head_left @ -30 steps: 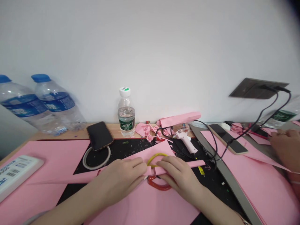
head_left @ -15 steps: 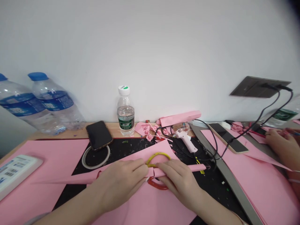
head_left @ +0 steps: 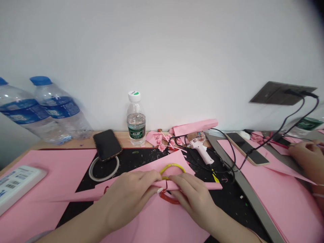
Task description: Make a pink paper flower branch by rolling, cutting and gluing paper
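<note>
A long folded strip of pink paper [head_left: 214,186] runs crosswise in front of me. My left hand [head_left: 128,194] pinches it left of a dark slit or seam near the middle. Just right of that seam, my right hand [head_left: 196,194] closes its thumb and fingers on the same strip. Scissors lie under the strip: a yellow handle loop [head_left: 174,165] shows beyond it and a red handle loop [head_left: 168,199] on the near side. Their blades are hidden. Below both hands lies a large pink sheet [head_left: 157,222].
A water bottle [head_left: 136,130], phone [head_left: 107,145] and tape ring [head_left: 95,175] stand or lie beyond. The glue gun [head_left: 202,152] and black cables [head_left: 234,158] are at right, near paper flowers [head_left: 162,141]. Another person's hand [head_left: 305,157] works at far right.
Both hands stay on the strip with almost the same grip. The strip's right end has dipped slightly. The other person's hand at far right has shifted a little.
</note>
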`<state>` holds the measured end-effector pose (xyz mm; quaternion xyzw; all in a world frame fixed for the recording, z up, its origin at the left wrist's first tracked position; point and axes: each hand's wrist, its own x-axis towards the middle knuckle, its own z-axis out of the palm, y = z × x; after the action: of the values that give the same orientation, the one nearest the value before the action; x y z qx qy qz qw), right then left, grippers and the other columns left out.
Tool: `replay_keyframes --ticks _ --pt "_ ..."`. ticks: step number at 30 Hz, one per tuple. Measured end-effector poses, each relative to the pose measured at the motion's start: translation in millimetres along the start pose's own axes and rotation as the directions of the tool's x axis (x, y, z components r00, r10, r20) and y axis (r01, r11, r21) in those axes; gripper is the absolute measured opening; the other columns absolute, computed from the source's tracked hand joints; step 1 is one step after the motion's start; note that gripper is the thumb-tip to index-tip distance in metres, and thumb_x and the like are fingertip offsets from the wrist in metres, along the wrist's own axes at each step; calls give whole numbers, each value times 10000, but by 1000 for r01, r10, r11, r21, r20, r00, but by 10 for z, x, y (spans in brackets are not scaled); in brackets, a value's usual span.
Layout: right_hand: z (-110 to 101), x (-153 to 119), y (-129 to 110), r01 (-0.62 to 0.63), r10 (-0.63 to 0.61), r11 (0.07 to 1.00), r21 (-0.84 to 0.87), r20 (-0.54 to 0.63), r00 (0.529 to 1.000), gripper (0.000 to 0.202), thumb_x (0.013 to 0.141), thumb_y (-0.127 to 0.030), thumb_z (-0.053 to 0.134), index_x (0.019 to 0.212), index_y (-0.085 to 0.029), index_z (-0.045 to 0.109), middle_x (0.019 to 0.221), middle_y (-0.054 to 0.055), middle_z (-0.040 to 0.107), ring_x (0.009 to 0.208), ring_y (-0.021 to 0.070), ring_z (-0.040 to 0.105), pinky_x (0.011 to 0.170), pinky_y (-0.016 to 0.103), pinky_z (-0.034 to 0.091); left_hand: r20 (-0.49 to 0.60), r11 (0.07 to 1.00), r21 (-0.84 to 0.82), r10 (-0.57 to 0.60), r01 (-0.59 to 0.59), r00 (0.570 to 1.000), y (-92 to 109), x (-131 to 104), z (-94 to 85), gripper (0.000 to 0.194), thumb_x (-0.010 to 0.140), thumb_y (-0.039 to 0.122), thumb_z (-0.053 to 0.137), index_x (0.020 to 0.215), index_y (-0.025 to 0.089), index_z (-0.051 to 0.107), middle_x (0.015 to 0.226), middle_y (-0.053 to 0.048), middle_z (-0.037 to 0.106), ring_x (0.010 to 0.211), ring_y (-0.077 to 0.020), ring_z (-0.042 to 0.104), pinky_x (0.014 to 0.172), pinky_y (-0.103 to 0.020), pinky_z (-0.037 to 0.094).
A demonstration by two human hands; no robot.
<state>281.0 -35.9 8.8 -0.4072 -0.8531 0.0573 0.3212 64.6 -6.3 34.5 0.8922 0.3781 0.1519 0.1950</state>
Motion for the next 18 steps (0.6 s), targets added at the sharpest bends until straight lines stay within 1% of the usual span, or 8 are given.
replay_keyframes --ticks 3,9,14,18 --pt "9 -10 -6 -3 3 1000 1 -3 1000 192 938 -190 468 1109 -164 552 895 67 678 780 197 630 662 314 513 22 999 -36 8 -7 1000 27 -13 -14 201 967 212 387 841 207 543 799 18 637 698 -152 589 606 -249 380" --pt "48 -31 23 11 -11 1000 -29 1 1000 201 953 -238 456 1113 -163 552 867 60 673 762 202 625 653 328 506 97 996 -92 14 -5 995 38 -7 -34 242 970 174 372 839 190 575 838 1 622 740 -148 574 657 -245 416" --pt "51 -10 3 -30 34 999 -39 81 996 229 976 -272 388 1089 -168 558 856 62 667 761 212 620 634 330 499 161 995 -96 12 3 987 7 -11 -32 247 965 148 367 863 177 590 866 -8 617 778 -155 574 711 -265 443" --pt "67 6 -9 -44 65 990 -131 154 986 276 982 -283 341 1020 -158 584 759 65 648 663 224 604 553 332 470 172 998 -67 27 -16 985 -8 -26 -7 239 958 141 375 853 176 587 870 -6 627 767 -155 582 712 -267 446"
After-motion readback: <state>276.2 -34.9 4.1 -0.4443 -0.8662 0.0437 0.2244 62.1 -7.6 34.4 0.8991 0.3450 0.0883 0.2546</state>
